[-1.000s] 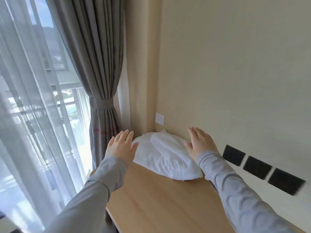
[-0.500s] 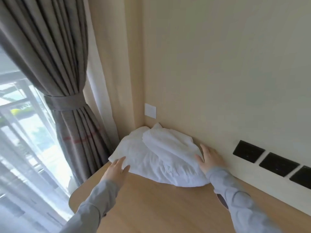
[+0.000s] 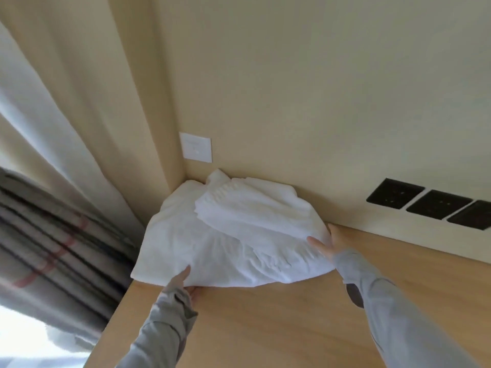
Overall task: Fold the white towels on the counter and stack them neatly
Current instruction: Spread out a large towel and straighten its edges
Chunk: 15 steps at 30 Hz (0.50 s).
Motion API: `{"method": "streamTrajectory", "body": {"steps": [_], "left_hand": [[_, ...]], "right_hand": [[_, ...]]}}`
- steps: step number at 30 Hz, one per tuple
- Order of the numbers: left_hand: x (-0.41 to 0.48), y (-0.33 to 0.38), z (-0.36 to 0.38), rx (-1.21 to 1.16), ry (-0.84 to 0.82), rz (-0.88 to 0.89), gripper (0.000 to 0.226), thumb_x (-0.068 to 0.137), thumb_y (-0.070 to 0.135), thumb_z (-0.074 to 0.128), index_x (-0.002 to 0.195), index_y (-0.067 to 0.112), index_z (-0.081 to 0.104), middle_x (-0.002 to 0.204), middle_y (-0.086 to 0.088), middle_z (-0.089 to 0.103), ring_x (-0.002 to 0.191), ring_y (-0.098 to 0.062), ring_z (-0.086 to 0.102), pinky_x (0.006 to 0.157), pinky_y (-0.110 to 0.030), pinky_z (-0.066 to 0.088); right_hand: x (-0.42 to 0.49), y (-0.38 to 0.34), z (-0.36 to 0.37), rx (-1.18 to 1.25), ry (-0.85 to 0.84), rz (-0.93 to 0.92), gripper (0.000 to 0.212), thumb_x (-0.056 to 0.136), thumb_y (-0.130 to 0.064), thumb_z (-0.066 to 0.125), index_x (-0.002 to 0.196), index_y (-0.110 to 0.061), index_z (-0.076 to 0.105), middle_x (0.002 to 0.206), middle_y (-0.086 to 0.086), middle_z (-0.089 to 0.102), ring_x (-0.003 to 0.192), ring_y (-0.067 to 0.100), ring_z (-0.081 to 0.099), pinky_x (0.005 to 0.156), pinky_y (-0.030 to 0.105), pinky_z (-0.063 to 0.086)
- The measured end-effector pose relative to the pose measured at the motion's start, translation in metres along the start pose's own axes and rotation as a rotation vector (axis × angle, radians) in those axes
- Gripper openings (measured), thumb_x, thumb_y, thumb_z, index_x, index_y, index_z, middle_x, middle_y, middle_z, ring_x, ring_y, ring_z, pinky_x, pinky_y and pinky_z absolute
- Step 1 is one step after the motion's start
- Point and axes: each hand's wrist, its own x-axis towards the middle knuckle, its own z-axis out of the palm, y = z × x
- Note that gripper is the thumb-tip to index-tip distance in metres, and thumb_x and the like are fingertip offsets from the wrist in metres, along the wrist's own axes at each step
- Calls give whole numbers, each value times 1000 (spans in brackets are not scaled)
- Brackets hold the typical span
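White towels (image 3: 239,235): heaped unfolded in the far left corner of the bench (image 3: 265,328), against the wall (image 3: 292,102), where there is no room to fold.
Left hand (image 3: 180,281): thumb over the near hem, fingers tucked beneath, pinching it, likely to draw the heap out.
Right hand (image 3: 332,245): thumb on top, fingers round the right edge, gripping for an even pull.

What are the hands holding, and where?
The white towels: the left hand pinches the pile's near edge, the right hand grips its right edge.
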Motion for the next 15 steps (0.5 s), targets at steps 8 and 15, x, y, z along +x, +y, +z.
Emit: {"method": "streamTrajectory", "body": {"steps": [8, 15], "left_hand": [[21, 0, 19, -151, -66, 30, 48, 73, 44, 74, 102, 10, 55, 106, -10, 60, 98, -28, 58, 90, -40, 48], [14, -1, 14, -189, -189, 198, 35, 80, 30, 70, 108, 14, 57, 120, -9, 60, 110, -30, 57, 102, -48, 42]], "right_hand": [[13, -11, 11, -3, -3, 139, 102, 50, -62, 78, 134, -20, 37, 136, 3, 38, 123, 30, 40, 73, 38, 42], [1, -15, 11, 68, 71, -17, 60, 73, -39, 74, 124, -16, 52, 122, 5, 57, 113, 26, 52, 97, 38, 41]]}}
